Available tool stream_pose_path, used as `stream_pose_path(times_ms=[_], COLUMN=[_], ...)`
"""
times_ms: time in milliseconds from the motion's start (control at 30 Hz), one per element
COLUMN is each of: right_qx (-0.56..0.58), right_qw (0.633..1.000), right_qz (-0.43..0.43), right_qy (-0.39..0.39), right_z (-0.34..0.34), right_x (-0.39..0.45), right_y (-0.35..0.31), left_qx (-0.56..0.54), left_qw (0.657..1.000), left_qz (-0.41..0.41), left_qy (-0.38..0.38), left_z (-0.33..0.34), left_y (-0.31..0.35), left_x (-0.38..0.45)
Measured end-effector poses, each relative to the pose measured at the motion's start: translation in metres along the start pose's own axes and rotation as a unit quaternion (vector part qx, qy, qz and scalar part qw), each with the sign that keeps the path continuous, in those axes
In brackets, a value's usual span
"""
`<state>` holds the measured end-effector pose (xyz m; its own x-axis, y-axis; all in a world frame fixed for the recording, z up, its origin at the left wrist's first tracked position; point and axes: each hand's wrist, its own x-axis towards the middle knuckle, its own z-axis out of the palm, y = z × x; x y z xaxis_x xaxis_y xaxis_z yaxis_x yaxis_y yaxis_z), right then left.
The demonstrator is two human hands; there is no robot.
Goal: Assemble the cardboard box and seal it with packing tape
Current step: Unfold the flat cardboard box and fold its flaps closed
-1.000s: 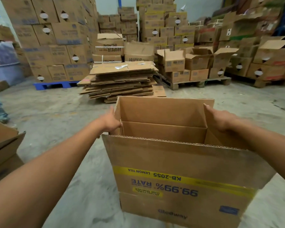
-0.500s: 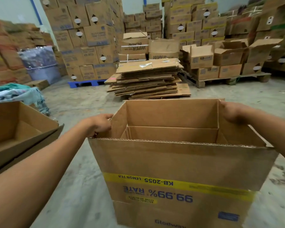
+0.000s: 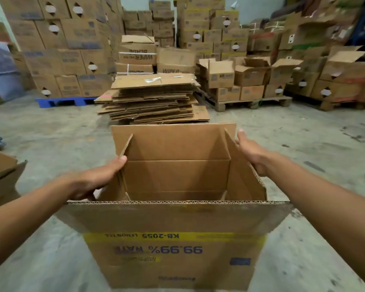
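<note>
Both bare forearms reached forward and converged. The left hand (image 3: 97,178) lay palm-down, fingers curled over a cardboard flap (image 3: 114,186). The right hand (image 3: 251,152) pressed flat against the opposite flap (image 3: 240,165), fingers extended, thumb tip raised.

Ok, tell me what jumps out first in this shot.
An open cardboard box fills the near centre, its print upside down, with the left hand and right hand pressing its side flaps. Behind it sits a stack of flattened cartons, ringed by walls of stacked boxes.
</note>
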<state>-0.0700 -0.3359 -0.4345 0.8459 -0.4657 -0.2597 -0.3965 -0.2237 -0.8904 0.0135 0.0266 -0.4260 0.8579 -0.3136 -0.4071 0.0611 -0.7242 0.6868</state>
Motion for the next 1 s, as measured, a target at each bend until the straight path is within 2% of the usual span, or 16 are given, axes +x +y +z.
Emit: stream_pose_path(times_ms=[100, 200, 300, 400, 500, 600, 667, 767, 867, 933, 1000], right_qx=[-0.011, -0.183, -0.374, -0.473, -0.521, -0.533, -0.546, -0.573, -0.592, -0.590, -0.574], right_qw=[1.000, 0.980, 0.915, 0.864, 0.834, 0.831, 0.828, 0.816, 0.803, 0.801, 0.792], right_qz=[-0.004, -0.054, -0.130, -0.151, -0.159, -0.132, -0.110, -0.069, -0.027, -0.054, -0.150], right_qy=[-0.027, -0.050, -0.076, -0.084, -0.090, -0.091, -0.058, 0.036, 0.065, 0.085, 0.144], right_z=[0.012, 0.040, 0.079, 0.107, 0.115, 0.101, 0.076, 0.023, -0.008, -0.012, -0.009], right_x=[-0.006, -0.007, -0.002, 0.008, 0.007, 0.003, -0.003, -0.013, -0.020, -0.024, -0.025], right_y=[0.022, 0.045, 0.051, 0.041, 0.032, 0.042, 0.056, 0.075, 0.074, 0.058, 0.032], left_qx=[0.085, 0.230, 0.359, 0.437, 0.459, 0.456, 0.460, 0.440, 0.449, 0.458, 0.456], left_qw=[0.995, 0.970, 0.929, 0.897, 0.886, 0.889, 0.887, 0.892, 0.883, 0.879, 0.879], left_qz=[0.035, 0.056, 0.002, -0.036, -0.028, -0.003, 0.028, 0.090, 0.112, 0.112, 0.109], left_qy=[-0.028, -0.061, -0.084, -0.054, -0.054, -0.049, -0.030, -0.056, -0.072, -0.078, -0.089], left_z=[0.001, -0.003, -0.025, -0.039, -0.041, -0.029, -0.009, 0.029, 0.055, 0.063, 0.068], left_y=[-0.014, -0.035, -0.050, -0.054, -0.059, -0.068, -0.065, -0.039, -0.016, -0.014, -0.018], left_x=[-0.018, -0.030, -0.045, -0.053, -0.054, -0.043, -0.026, 0.007, 0.026, 0.032, 0.031])
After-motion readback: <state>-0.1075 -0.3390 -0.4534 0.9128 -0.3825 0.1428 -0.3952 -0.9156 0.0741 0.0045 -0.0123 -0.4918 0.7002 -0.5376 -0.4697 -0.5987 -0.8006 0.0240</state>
